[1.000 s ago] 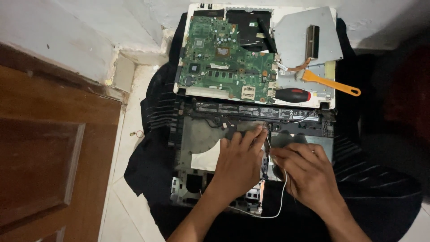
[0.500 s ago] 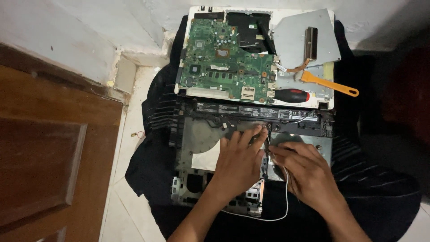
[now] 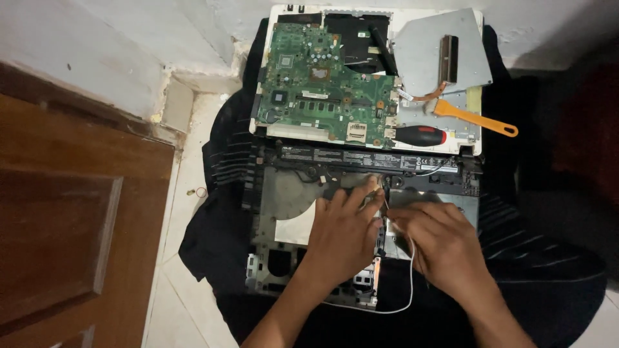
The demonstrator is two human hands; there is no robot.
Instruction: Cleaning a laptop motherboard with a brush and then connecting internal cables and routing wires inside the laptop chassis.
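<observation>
Head view, looking straight down. Opened laptop base (image 3: 284,212), dark grey, lies on a black cloth (image 3: 219,193) spread over the floor (image 3: 187,167). Both hands sit on the base near its middle, close together, almost touching.

Left hand (image 3: 342,235) rests flat-ish on the base, fingers stretched toward the hinge edge; fingertips (image 3: 373,187) meet a thin wire end there. Looks like a light pinch, but cannot tell for sure if it grips anything.

Right hand (image 3: 438,241) is curled, fingers narrow, pinched on a thin white cable (image 3: 411,258). The cable runs from the fingers down past the wrist, loops along the front edge of the base.

Long black battery bar (image 3: 361,158) lies across the top edge of the base, just above both hands.

Above that, a white laptop shell (image 3: 474,138) carries a green motherboard (image 3: 322,84) on its left half and a silver metal plate (image 3: 419,51) with a copper heat pipe on its right half. A screwdriver with red and black handle (image 3: 419,135) lies by the board's lower right corner. An orange plastic pry tool (image 3: 474,119) lies just beside it, tilted.

Brown wooden door (image 3: 71,232) fills the left side.
</observation>
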